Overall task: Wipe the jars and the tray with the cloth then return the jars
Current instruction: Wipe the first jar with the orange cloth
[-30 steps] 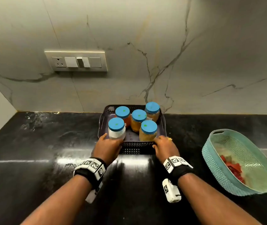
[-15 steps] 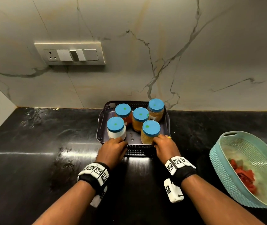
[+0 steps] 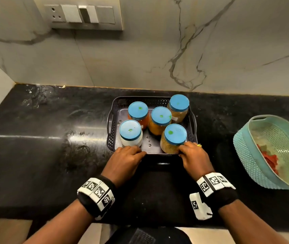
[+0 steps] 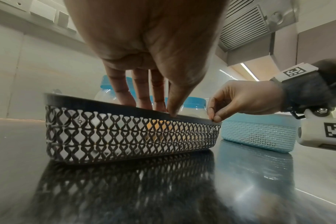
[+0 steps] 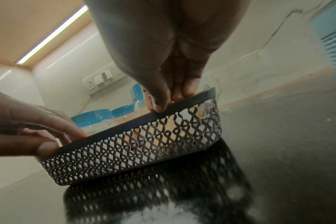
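A dark perforated tray [image 3: 111,131] [image 4: 125,136] [image 5: 144,144] stands on the black counter and holds several blue-lidded jars [image 3: 161,115]: a white one [image 3: 131,136] at front left, a grainy one [image 3: 172,140] at front right. My left hand [image 3: 128,156] [image 4: 163,109] pinches the tray's near rim, fingers inside, thumb outside. My right hand [image 3: 191,152] [image 5: 163,103] pinches the same rim further right. A red cloth [image 3: 270,160] lies in the teal basket.
A teal perforated basket [image 3: 245,155] [image 4: 259,133] sits on the counter to the right of the tray. A marble wall with a switch plate [image 3: 84,14] rises behind. The counter's front edge runs just under my wrists.
The tray with the jars has slid toward me along the counter, both hands still gripping its near rim. The head view has tilted down.
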`<action>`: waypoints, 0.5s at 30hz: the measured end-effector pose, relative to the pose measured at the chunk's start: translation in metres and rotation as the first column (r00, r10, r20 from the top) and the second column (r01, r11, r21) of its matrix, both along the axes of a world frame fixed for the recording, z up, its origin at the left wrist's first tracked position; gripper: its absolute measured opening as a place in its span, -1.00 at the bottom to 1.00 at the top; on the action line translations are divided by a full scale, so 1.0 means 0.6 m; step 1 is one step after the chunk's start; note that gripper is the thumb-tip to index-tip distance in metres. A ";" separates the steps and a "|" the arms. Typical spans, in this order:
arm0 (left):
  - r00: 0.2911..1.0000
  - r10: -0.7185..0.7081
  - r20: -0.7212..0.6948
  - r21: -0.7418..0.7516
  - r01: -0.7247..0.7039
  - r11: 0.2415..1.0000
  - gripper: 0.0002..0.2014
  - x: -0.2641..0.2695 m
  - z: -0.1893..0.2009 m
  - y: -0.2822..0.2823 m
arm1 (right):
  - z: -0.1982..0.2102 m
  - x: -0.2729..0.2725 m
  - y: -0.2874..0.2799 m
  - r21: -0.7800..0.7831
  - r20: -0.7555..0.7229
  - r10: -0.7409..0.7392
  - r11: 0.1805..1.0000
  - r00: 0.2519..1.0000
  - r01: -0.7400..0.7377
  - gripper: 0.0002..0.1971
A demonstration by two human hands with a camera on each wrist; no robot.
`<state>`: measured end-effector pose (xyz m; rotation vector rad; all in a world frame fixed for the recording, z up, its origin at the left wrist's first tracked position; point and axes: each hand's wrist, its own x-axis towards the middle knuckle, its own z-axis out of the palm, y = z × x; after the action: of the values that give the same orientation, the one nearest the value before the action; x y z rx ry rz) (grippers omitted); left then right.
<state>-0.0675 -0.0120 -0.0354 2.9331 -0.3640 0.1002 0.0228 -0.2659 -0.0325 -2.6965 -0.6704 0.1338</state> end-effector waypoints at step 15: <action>0.981 -0.192 -0.038 -0.112 0.187 0.976 -0.54 -0.028 0.050 -0.051 | 0.042 -0.051 -0.040 -0.042 0.081 0.078 0.996 0.994 -0.075 -0.98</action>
<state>-0.0841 -0.0429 -0.0056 2.7729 -0.6083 0.0213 -0.0078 -0.2899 -0.0072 -2.7270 -0.8047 0.0557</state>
